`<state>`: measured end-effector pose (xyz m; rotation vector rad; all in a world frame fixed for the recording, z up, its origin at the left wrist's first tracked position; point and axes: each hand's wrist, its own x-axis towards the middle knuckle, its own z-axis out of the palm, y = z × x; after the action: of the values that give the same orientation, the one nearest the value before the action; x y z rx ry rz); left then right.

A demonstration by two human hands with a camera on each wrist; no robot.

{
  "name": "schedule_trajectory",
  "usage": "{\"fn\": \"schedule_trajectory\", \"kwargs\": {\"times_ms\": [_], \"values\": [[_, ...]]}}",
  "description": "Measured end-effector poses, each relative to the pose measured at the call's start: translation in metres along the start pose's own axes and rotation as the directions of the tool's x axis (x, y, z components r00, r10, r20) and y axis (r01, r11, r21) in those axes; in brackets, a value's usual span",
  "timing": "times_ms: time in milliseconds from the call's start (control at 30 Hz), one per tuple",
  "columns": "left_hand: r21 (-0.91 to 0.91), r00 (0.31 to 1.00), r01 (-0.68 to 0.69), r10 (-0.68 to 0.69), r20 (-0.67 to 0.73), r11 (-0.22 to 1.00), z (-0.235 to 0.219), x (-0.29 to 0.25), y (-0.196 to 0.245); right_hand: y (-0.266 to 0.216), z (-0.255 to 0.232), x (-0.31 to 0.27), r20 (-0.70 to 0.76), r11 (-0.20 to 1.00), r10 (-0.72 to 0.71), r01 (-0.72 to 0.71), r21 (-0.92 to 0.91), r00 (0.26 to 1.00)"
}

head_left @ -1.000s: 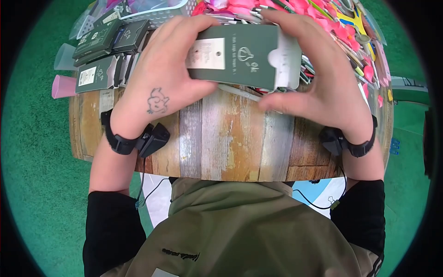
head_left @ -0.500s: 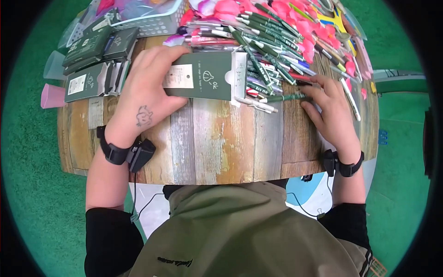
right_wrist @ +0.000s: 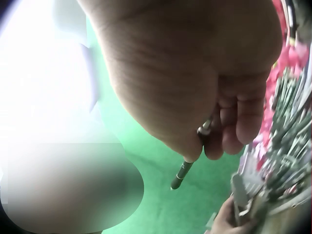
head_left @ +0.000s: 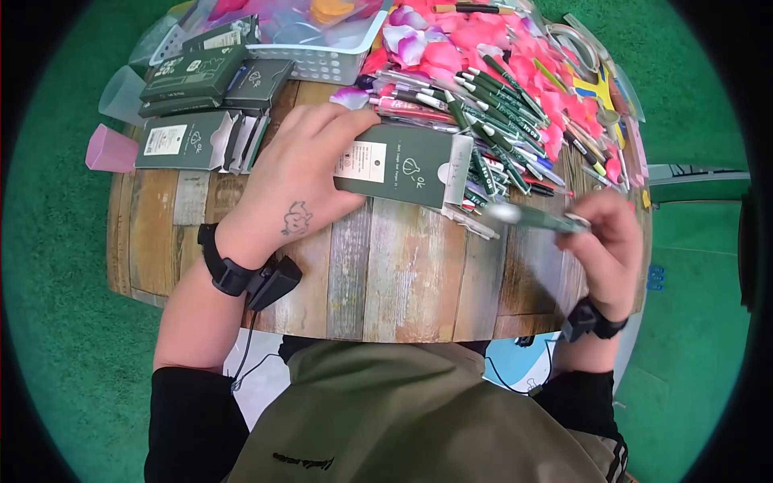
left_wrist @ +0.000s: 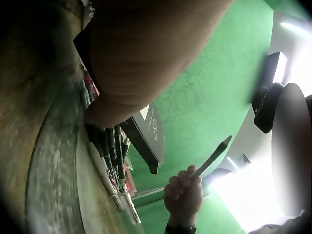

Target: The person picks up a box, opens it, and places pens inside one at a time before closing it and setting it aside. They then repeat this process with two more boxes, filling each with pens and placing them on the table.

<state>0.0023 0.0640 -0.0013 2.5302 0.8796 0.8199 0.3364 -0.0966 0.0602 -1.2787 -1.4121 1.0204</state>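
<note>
In the head view my left hand [head_left: 302,173] grips a dark green box [head_left: 411,165] by its left end, thumb on the near side and fingers on the far side. The box's right end shows a pale flap. My right hand [head_left: 605,245] pinches a green pen [head_left: 535,217], raised above the table right of the box, its white end pointing left and blurred. The right wrist view shows the pen [right_wrist: 182,176] sticking out past the thumb of that hand. Many green and white pens [head_left: 503,109] lie in a heap beyond the box.
Stacked dark boxes [head_left: 193,76] and an open box [head_left: 185,141] stand at the left, beside a pink cup [head_left: 111,150] and a clear cup [head_left: 125,94]. Behind are a pale basket [head_left: 326,64] and pink petals [head_left: 475,36]. Yellow-handled scissors [head_left: 594,86] lie at the back right.
My right hand has left the box, reached to the pens and lifted one off the table. My left hand has kept hold of the box, which has come down from its raised position.
</note>
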Motion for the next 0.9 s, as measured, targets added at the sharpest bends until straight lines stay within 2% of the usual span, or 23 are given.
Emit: {"fn": "schedule_trajectory", "kwargs": {"times_ms": [100,200,333,400,467,567,667,767,867,900], "values": [[-0.004,1.000,0.016,-0.016,-0.012,1.000,0.000,0.002,0.001,0.017,0.011,0.032,0.039,0.998,0.052,-0.051,-0.021,0.998],[0.011,0.999,0.043,-0.043,0.020,0.999,0.000,0.004,0.003,0.036,-0.005,0.028,0.050,0.986,0.165,-0.165,0.007,0.985],[0.046,0.996,0.074,-0.076,0.054,0.996,0.003,0.006,0.005,0.050,-0.008,0.023,-0.011,0.988,0.154,-0.154,0.016,0.988],[0.076,0.996,0.053,-0.058,0.061,0.996,0.006,0.009,0.008,0.042,0.010,0.025,0.042,0.973,-0.024,0.033,-0.228,0.999],[0.104,0.994,0.065,-0.074,0.084,0.992,0.007,0.008,0.014,0.042,0.026,0.024,0.131,0.949,-0.090,0.125,-0.289,0.987],[0.090,0.994,0.042,-0.050,0.093,0.995,0.012,0.006,0.019,0.049,0.037,0.029,0.164,0.885,-0.291,0.330,-0.327,0.943],[0.072,0.995,0.034,-0.041,0.094,0.997,0.016,0.004,0.016,0.049,0.038,0.026,0.157,0.991,-0.137,0.134,0.029,0.978],[0.035,0.994,0.059,-0.062,0.092,0.998,0.016,0.002,0.016,0.048,0.040,0.023,0.201,0.992,-0.026,0.001,0.123,0.979],[0.016,0.995,0.043,-0.044,0.090,0.999,0.016,0.001,0.019,0.045,0.046,0.027,0.212,0.997,-0.073,0.079,-0.020,0.974],[0.014,0.996,0.033,-0.034,0.084,0.999,0.016,0.001,0.019,0.049,0.047,0.028,0.205,0.992,-0.121,0.124,-0.002,0.971]]}}
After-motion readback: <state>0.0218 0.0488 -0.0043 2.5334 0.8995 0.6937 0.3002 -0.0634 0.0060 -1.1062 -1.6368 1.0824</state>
